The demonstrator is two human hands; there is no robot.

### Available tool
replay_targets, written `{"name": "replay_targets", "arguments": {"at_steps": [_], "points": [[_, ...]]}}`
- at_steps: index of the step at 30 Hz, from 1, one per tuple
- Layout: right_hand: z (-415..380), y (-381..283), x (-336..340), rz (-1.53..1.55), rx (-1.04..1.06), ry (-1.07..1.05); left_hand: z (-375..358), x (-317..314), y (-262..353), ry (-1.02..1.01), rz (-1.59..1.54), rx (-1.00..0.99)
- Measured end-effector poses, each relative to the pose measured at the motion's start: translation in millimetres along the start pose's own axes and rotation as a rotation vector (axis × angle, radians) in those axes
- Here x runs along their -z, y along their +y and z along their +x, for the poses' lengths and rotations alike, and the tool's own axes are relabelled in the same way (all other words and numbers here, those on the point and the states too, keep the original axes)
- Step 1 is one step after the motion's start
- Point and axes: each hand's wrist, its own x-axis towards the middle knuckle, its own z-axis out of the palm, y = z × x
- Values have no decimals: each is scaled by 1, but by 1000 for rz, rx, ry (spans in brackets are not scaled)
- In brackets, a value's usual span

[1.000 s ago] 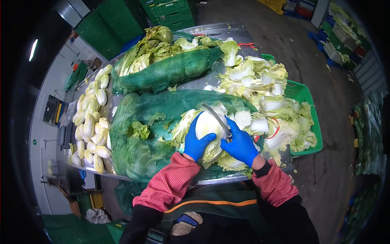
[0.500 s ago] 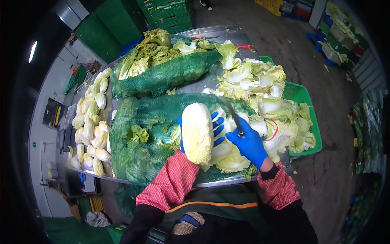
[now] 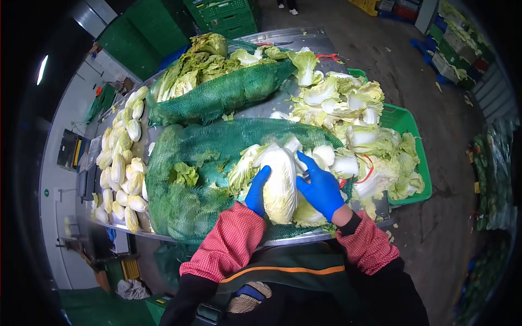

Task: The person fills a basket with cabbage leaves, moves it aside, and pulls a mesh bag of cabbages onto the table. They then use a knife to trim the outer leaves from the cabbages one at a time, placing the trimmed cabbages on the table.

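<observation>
A trimmed Chinese cabbage [image 3: 280, 187] stands roughly upright in front of me, its pale base pointing away. My left hand [image 3: 257, 194], in a blue glove, is closed around its left side. On the cabbage's right side is my right hand [image 3: 323, 190], also gloved in blue, fingers curled. A small dark bit of the knife shows between its thumb and fingers; the blade is mostly hidden. Beneath lie loose outer leaves [image 3: 242, 171] and a green mesh sack [image 3: 185, 146]. Cut white leaf bases [image 3: 324, 156] sit just beyond the right hand.
Trimmed cabbages [image 3: 120, 168] are piled at the table's left. A second mesh sack [image 3: 228, 95] holds leafy cabbages at the back. Discarded leaves [image 3: 326, 103] heap on the right, spilling over a green crate [image 3: 405, 125]. Red ties [image 3: 365, 169] lie among leaves. Stacked crates [image 3: 231, 19] stand behind.
The cabbage has turned and moved slightly right and lower, from lying across my left palm to between both hands. The knife blade, raised and visible before, is now mostly out of sight.
</observation>
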Motion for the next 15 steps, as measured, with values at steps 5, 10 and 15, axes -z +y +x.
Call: {"name": "replay_targets", "arguments": {"at_steps": [5, 10, 15], "points": [[0, -9, 15, 210, -44, -122, 12, 17, -7, -55, 242, -195], [-2, -3, 4, 48, -4, -19, 15, 10, -6, -166, 355, -218], [13, 38, 20, -55, -126, 81, 3, 6, -6, -70, -110, 94]]}}
